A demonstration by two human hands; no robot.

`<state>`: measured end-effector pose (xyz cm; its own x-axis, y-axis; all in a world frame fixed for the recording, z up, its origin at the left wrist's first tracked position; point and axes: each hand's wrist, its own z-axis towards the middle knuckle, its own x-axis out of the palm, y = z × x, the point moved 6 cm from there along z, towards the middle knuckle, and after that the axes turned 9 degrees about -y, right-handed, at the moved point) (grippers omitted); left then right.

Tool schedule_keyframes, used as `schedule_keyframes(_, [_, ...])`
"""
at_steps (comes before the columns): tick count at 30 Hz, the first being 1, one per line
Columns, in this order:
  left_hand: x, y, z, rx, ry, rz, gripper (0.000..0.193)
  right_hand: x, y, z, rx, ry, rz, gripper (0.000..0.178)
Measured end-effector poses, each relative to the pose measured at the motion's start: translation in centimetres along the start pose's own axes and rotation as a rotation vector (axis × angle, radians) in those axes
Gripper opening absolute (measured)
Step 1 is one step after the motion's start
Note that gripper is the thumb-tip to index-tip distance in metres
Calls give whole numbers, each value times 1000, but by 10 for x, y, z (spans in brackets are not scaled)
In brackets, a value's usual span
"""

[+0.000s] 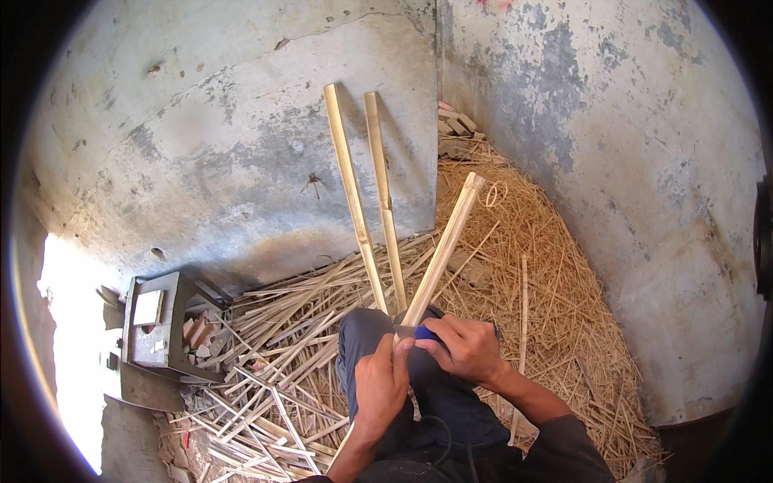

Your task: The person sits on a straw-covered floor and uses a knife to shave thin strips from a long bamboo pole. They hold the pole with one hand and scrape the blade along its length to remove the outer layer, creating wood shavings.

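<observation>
A pale split bamboo strip [441,251] slants up and to the right from between my knees. My left hand [382,385] is closed around its lower part, thumb pointing up along it. In my right hand [469,348] is a knife [424,332] with a blue handle, gripped in the fist. Its short blade reaches left across the bamboo, just above my left thumb, and seems to touch it. Part of the blade and the strip's lower stretch are hidden by my hands.
Two more bamboo strips, a longer one [348,173] and a shorter one [378,161], lean against the worn wall [241,153]. Split slats [282,374] lie heaped at left, thin shavings [555,338] at right. A dark metal box-like stand [173,322] holds broken pieces.
</observation>
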<state>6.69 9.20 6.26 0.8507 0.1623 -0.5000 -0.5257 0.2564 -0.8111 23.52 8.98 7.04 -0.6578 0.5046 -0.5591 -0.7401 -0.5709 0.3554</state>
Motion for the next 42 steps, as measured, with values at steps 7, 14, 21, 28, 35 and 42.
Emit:
schedule_keyframes(7, [-1, 0, 1, -57, 16, 7, 31, -1, 0, 1, -8, -35, -22, 33])
schedule_keyframes(14, [-4, 2, 0, -48, 17, 0, 30, 0, -1, 0, -8, -51, -44, 34])
schedule_keyframes(21, [-5, 10, -1, -48, 14, 30, 32, 4, -2, 0, -3, -69, -47, 33])
schedule_keyframes(28, [-5, 18, -3, -49, 25, 47, 33, 6, -3, 1, -13, -83, -46, 33])
schedule_keyframes(35, [-6, 19, -4, -52, 34, 52, 34, 5, -7, 1, -3, -90, -55, 33])
schedule_keyframes(42, [-7, 29, -17, -51, 69, 92, 38, -2, -48, 0, 185, -224, -97, 32])
